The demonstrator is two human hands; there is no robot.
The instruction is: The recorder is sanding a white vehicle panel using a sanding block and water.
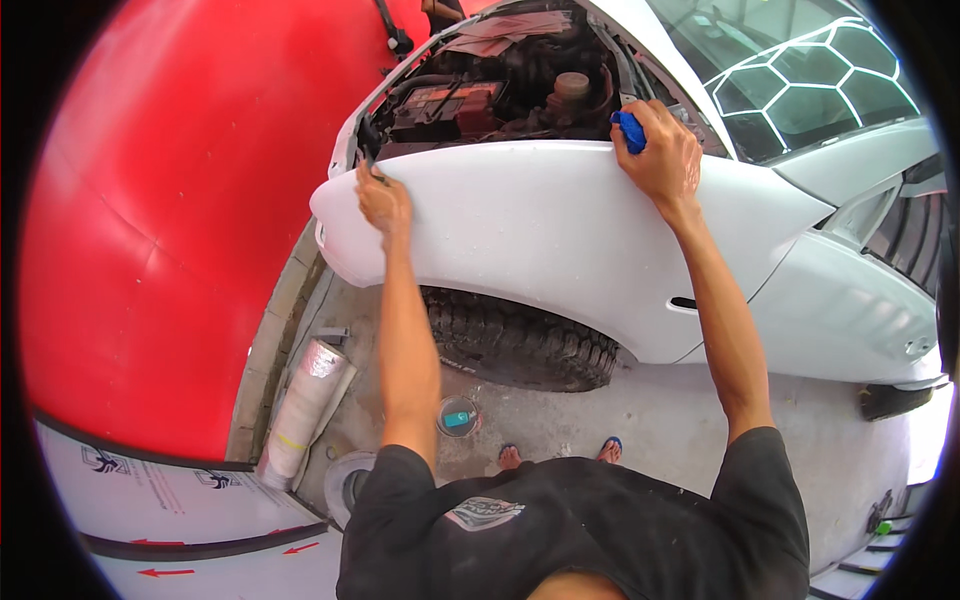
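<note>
We're working the top edge of the white fender (pixel 560 230), centre frame, hood up. Its panel looks smoothly covered; the edge by the engine bay (pixel 490 95) seems left. Right hand (pixel 662 150) is closed around a blue tool (pixel 629 131), pressed on the edge. Left hand (pixel 384 203) pinches the front corner, possibly gripping a thin tool.

Taking the front tyre (pixel 525 345) as the landmark: a small round tin with a teal lid (pixel 458 417) sits on the concrete floor (pixel 660 410) just below it. To its left a silvery wrapped roll (pixel 303 405) lies lengthwise beside a low kerb (pixel 268 340). Beyond the kerb, further left, rises a large red wall (pixel 170 200). Below the roll lies a white sheet with red arrows (pixel 190 500).
</note>
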